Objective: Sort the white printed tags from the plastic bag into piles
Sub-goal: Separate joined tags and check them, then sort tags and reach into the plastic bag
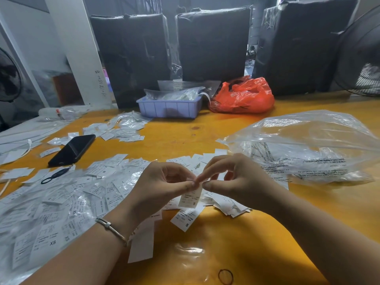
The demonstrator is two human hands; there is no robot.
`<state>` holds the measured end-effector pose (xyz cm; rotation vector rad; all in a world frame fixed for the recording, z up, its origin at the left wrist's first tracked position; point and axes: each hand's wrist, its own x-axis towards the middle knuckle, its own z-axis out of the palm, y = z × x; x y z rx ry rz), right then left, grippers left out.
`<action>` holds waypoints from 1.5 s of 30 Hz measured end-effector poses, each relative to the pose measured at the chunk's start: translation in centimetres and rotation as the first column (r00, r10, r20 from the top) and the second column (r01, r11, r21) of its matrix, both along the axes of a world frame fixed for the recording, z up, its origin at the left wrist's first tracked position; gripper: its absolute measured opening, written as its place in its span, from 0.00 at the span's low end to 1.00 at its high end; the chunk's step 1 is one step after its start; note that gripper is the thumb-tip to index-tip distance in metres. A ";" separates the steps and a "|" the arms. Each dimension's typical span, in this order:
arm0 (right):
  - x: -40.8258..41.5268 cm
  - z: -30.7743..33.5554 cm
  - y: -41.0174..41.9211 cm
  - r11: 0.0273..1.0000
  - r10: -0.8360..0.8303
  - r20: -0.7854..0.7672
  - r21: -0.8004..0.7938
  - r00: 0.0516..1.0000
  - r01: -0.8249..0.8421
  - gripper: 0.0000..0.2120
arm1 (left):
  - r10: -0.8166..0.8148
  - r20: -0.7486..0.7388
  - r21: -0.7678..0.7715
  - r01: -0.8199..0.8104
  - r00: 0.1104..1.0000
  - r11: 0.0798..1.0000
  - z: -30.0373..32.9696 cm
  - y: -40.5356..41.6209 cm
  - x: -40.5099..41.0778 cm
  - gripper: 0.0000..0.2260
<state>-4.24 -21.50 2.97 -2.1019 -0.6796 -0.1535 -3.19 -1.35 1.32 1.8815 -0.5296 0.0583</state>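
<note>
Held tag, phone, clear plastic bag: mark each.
held tag (190, 199), head view, printed face below the fingertips
phone (72, 150), head view, middle of dark screen
clear plastic bag (308, 132), head view, upper crinkled film

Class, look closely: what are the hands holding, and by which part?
Both hands, left hand and right hand, pinch one white tag by its top edge.

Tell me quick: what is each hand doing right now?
Left hand: pinching the top of a white tag marked S.
Right hand: pinching the same tag's top edge.
</note>
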 end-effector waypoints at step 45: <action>5.9 -2.0 -10.7 0.396 -0.896 0.143 -0.171 0.420 0.902 0.07 | 0.363 0.386 0.386 -0.506 0.848 0.771 -0.7 0.8 1.2 0.09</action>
